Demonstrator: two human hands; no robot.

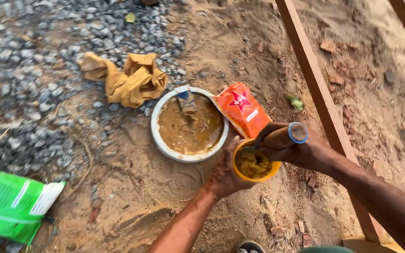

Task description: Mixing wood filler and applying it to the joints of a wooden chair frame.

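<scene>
Yellow plastic cup (255, 165), small and round, sits low in frame just right of centre, held above sandy ground (137, 187). It contains a lumpy brown-ochre paste. Left hand (224, 173) cups it from below and from the left side; grip closed around the cup wall, fingers mostly hidden beneath it. Right hand (282, 145) comes in from the right, fist wrapped tight on a brown-stained tool handle (284, 136) with a blue-rimmed round end. The handle slants down-left into the cup; its working end is buried in paste and cannot be made out.

An orange packet (241, 108) with a red star mark stands tilted just above the cup, touching or just beside the left hand; exact contact not clear.

A white round bowl (189, 124) rests on the ground immediately left of the packet, filled with smooth brown paste. A flat scraper (187, 101) stands in it near the far rim.

A crumpled mustard-yellow cloth (127, 77) lies beyond the bowl, at the edge of grey gravel (33, 70). A green bag (10, 204) lies at the lower left edge. A reddish wooden beam (319, 93) runs diagonally down the right side, behind the right forearm.
</scene>
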